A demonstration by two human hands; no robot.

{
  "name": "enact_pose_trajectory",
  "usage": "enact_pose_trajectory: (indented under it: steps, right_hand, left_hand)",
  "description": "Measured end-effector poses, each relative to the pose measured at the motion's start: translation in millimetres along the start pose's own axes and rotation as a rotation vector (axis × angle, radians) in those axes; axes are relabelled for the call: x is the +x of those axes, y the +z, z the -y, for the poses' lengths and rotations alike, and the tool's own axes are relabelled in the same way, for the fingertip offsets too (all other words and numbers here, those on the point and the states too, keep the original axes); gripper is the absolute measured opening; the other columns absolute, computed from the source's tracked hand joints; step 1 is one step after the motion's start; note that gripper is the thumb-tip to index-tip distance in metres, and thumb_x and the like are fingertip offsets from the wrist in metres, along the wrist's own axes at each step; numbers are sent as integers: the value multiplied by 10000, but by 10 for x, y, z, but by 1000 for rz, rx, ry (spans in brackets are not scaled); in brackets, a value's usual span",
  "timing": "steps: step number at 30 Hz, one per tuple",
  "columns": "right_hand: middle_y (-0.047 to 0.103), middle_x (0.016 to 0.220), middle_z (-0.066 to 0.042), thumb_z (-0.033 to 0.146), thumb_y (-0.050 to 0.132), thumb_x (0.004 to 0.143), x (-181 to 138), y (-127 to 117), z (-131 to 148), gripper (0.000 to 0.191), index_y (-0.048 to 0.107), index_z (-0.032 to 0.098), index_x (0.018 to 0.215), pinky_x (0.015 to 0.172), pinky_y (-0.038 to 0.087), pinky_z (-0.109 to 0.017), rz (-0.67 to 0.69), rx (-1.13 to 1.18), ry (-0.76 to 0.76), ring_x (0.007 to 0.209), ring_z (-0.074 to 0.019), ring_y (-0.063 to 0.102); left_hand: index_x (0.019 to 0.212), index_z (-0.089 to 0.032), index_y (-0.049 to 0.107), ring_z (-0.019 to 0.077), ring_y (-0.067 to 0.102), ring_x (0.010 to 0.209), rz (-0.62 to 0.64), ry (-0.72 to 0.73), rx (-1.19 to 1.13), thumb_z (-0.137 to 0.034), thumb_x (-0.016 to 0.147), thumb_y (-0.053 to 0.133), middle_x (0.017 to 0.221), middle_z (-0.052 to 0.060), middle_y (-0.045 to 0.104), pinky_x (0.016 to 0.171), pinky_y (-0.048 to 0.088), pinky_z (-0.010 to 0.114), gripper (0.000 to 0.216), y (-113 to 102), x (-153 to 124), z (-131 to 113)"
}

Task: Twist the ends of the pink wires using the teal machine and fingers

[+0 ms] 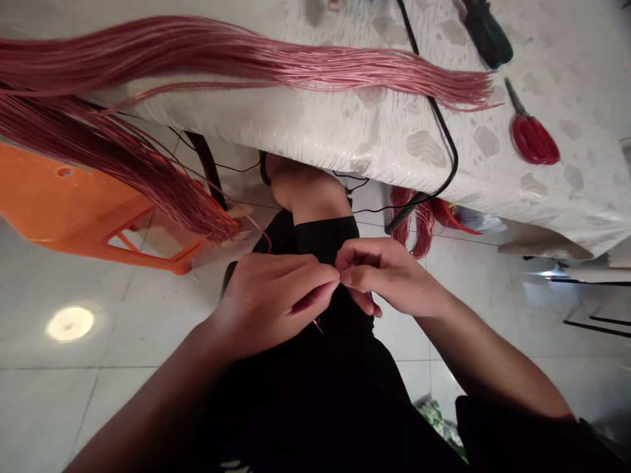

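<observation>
Over our lap (315, 387), our left hand (276, 299) and right hand (394, 272) meet, fingertips pinched closed, apparently on a thin wire (318, 323) showing below the left. We seem to be working it by fingertip, which calls for a steady pinch. Beyond, a wire bundle (320, 69) runs along the near edge of the table (493, 177), scissors (535, 139) past its right end.
</observation>
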State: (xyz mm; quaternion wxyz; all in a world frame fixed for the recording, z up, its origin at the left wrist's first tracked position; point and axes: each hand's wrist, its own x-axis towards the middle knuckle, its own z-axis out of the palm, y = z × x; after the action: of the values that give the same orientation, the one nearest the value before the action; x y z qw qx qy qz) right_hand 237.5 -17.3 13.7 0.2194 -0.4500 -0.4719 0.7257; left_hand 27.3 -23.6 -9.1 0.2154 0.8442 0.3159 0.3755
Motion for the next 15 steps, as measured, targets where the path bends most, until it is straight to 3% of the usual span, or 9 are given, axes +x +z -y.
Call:
enact_pose_trajectory:
  steps: [5,9,12,15]
  right_hand:
    - [463,510,111,168,636,794,56,-11,-153,77,608,172,723,288,368,-145,131,445,132,323,-58,424]
    - [443,501,109,168,593,842,66,19,-252,158,560,184,688,293,349,-144,207,593,180,323,-49,345]
    - [466,543,107,178,628,843,37,13,-274,107,589,176,743,339,390,-164,146,501,87,355,-55,419]
    - [517,564,91,202,665,877,-21,-19,-226,94,617,163,805,428,422,-177,24,204,-103,421,-68,526]
  left_hand:
    - [768,-200,658,86,426,500,59,77,97,-108,932,608,583,-69,533,500,307,287,194,17,-17,32]
    - [763,-205,670,94,417,502,71,100,124,-119,933,610,579,-65,520,497,292,298,200,31,-24,52]
    - [786,-194,664,74,426,492,67,39,11,-94,910,628,577,-77,534,500,326,257,164,32,-10,36]
    - [828,-197,671,53,461,485,31,-92,-62,-88,879,659,583,-92,564,524,381,203,121,10,14,-10]
